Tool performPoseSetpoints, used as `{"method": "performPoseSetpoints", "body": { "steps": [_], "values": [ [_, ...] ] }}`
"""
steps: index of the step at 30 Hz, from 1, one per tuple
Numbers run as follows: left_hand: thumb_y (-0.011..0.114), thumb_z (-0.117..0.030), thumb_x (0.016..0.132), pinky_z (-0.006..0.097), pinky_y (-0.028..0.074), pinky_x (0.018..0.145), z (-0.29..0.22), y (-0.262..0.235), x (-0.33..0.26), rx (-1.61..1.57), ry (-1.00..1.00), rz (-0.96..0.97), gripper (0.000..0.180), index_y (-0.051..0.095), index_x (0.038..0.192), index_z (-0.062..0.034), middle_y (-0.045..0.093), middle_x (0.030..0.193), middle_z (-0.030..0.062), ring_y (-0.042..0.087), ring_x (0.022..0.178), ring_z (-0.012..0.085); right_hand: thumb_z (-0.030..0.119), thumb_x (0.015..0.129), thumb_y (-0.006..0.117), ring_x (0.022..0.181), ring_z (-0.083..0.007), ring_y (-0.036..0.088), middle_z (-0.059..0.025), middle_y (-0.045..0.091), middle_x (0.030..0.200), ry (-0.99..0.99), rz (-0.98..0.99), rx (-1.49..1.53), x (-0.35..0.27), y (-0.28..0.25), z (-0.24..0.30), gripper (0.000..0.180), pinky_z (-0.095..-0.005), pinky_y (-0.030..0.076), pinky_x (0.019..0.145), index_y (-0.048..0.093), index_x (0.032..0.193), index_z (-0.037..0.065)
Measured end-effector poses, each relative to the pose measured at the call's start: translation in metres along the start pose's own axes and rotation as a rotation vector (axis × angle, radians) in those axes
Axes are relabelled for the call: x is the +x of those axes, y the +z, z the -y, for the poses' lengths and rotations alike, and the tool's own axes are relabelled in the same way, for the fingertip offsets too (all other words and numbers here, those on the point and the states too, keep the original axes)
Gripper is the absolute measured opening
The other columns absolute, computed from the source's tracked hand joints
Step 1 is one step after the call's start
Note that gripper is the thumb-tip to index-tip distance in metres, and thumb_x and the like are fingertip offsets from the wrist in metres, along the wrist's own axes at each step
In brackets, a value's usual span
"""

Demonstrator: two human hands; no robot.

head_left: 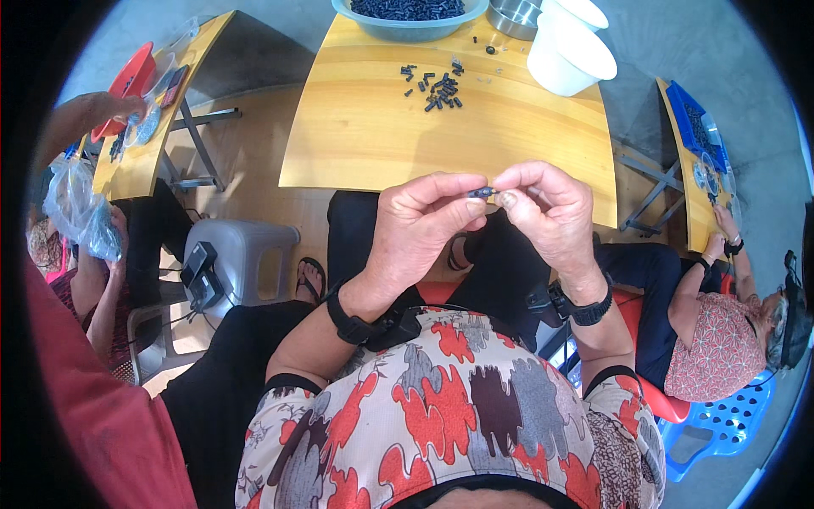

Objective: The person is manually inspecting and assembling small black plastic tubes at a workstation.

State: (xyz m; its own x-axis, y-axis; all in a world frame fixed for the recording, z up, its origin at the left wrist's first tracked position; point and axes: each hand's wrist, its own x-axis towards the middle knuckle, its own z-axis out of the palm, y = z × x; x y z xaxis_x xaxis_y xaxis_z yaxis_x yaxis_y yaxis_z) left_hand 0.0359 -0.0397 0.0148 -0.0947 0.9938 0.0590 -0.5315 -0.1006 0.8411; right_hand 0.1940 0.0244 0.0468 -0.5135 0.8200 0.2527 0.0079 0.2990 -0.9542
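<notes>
Both hands pinch one small dark plastic piece [482, 192] above table [356, 144] near edge: left hand [420, 225] and right hand [547, 212] grips closed on it; a fingertip slip likely drops it to the lap

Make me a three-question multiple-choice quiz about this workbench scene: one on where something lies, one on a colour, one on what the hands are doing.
1. Where does the loose heap of small dark cylindrical pieces lie?
A. on the yellow wooden table
B. on the floor
C. in the white cup

2. What colour are the two stacked plastic cups at the table's far right?
A. red
B. white
C. green

3. How is the small dark piece in front of the person held?
A. in the left hand alone
B. lying on the lap
C. pinched between the fingers of the left hand and right hand

Answers: 1 A, the heap rests on the tabletop near the clear bowl. 2 B, both cups are white. 3 C, fingertips of both hands meet on the piece.
</notes>
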Motion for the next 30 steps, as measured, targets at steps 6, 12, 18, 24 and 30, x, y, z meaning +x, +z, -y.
{"method": "performPoseSetpoints", "body": {
  "steps": [6, 12, 18, 24, 30],
  "values": [
    [0.061, 0.002, 0.083, 0.02, 0.054, 0.066, -0.004, 0.003, -0.001, 0.158, 0.03, -0.045, 0.018, 0.064, 0.101, 0.0015, 0.066, 0.089, 0.0073, 0.064, 0.074, 0.0098, -0.004, 0.081, 0.058, 0.071, -0.0036, 0.058, -0.0012, 0.064, 0.081, -0.016, 0.01, -0.017, 0.001, 0.001, 0.001, 0.012, -0.0186, 0.048, 0.063, 0.063, 0.09, 0.001],
    [0.061, 0.003, 0.083, 0.02, 0.053, 0.065, 0.002, 0.005, -0.002, 0.168, 0.059, -0.055, 0.017, 0.065, 0.099, 0.0016, 0.066, 0.085, 0.0063, 0.063, 0.074, 0.0093, -0.004, 0.081, 0.058, 0.069, -0.0038, 0.06, -0.0022, 0.065, 0.077, 0.041, 0.043, -0.088, 0.002, 0.004, 0.015, 0.008, -0.0182, 0.048, 0.06, 0.063, 0.086, 0.0],
    [0.06, 0.004, 0.083, 0.024, 0.053, 0.068, 0.003, 0.006, 0.0, 0.091, 0.08, -0.032, 0.02, 0.062, 0.103, 0.0028, 0.065, 0.089, 0.0095, 0.063, 0.073, 0.013, -0.003, 0.083, 0.057, 0.07, -0.0062, 0.061, -0.0039, 0.065, 0.081, 0.157, 0.085, 0.106, 0.01, 0.0, 0.022, 0.01, -0.0184, 0.049, 0.059, 0.06, 0.093, -0.001],
    [0.06, 0.006, 0.082, 0.025, 0.052, 0.067, 0.002, 0.006, 0.003, 0.061, 0.127, -0.043, 0.02, 0.062, 0.102, 0.0034, 0.065, 0.09, 0.0112, 0.062, 0.072, 0.0143, 0.0, 0.082, 0.063, 0.07, -0.0082, 0.061, -0.0063, 0.064, 0.083, -0.001, -0.033, 0.078, 0.0, 0.002, 0.003, 0.012, -0.0201, 0.05, 0.061, 0.059, 0.094, -0.001],
    [0.061, 0.002, 0.084, 0.021, 0.053, 0.068, 0.009, 0.004, 0.005, -0.003, 0.091, -0.062, 0.019, 0.062, 0.102, 0.004, 0.066, 0.087, 0.0089, 0.062, 0.073, 0.0104, -0.003, 0.077, 0.066, 0.072, -0.0141, 0.062, -0.0094, 0.064, 0.083, -0.344, -0.158, -0.281, 0.002, 0.016, -0.011, 0.015, -0.0242, 0.051, 0.064, 0.06, 0.091, 0.0]
  ]
}}
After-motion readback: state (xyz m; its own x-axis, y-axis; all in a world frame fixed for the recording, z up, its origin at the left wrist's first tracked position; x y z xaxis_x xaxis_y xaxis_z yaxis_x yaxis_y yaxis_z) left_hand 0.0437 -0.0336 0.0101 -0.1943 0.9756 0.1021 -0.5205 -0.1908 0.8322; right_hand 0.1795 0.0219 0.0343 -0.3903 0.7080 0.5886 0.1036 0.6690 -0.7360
